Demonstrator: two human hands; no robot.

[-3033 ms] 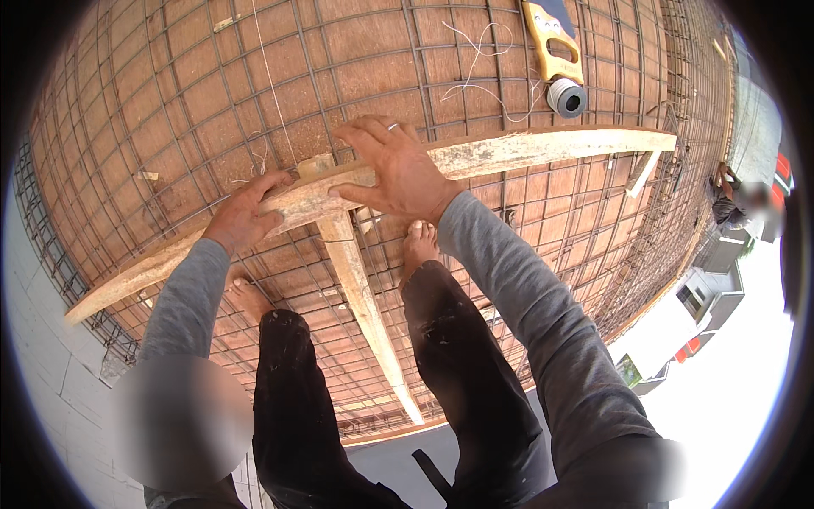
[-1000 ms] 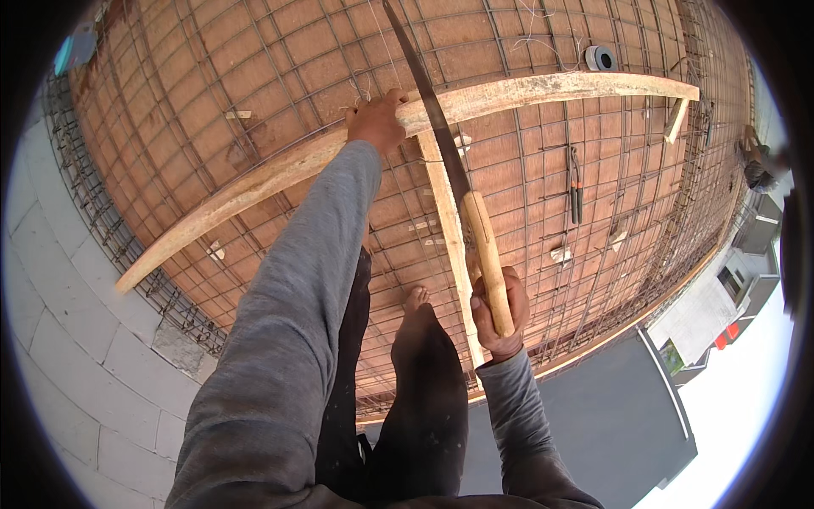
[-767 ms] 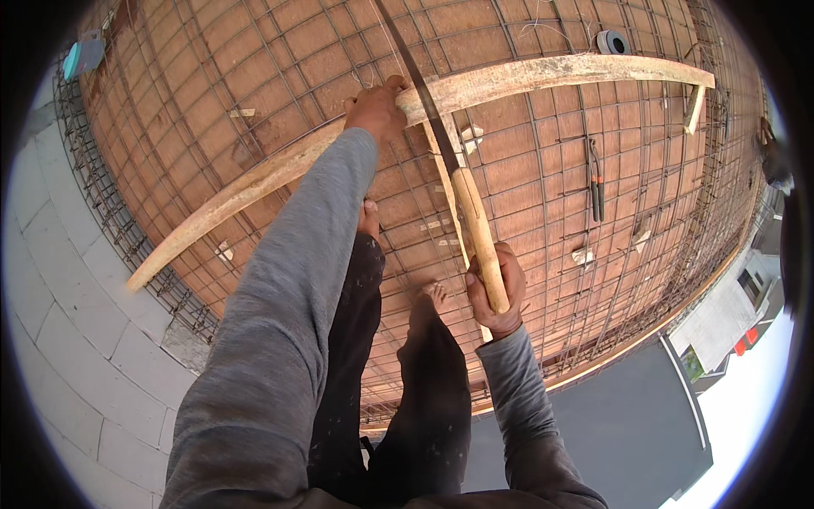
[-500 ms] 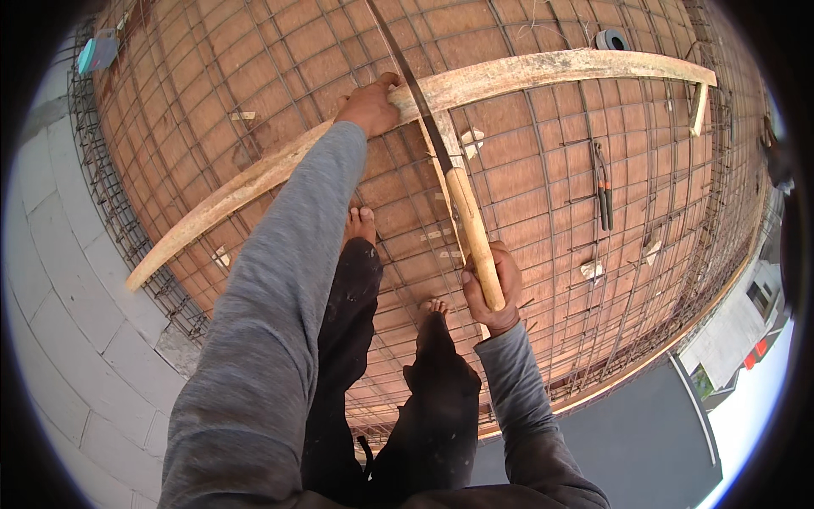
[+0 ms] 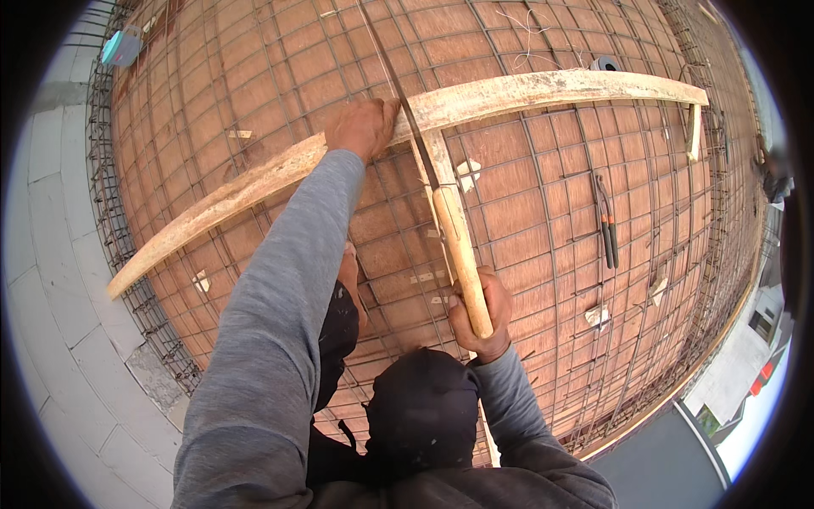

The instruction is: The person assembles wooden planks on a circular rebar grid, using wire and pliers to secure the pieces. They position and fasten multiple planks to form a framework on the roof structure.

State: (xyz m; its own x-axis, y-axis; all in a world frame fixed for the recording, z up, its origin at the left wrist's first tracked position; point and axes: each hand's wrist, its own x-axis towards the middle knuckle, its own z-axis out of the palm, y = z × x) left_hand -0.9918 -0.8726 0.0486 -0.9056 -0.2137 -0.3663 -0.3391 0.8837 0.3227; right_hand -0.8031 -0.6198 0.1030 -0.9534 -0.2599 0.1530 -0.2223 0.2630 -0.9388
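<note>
My right hand is wrapped round the straight, pale wooden handle of a saw. Its long dark blade shows nearly edge-on, so I cannot make out the teeth. The blade runs away from me across a long light wooden plank, which the fisheye bends into an arc. Just left of the blade, my left hand grips the plank with its fingers over the far edge. A second, narrower wooden piece meets the plank below the blade and extends toward me, partly hidden by the handle and my right hand.
Steel rebar mesh covers reddish-brown boards underfoot. Pincers with dark, orange-marked handles lie to the right. A short wooden stick touches the plank's right end. Grey block wall borders the left; a blue container sits far left.
My right knee has come up into view, and my body has lowered. The saw handle has shifted slightly left and nearer me. My left hand keeps its hold on the plank.
</note>
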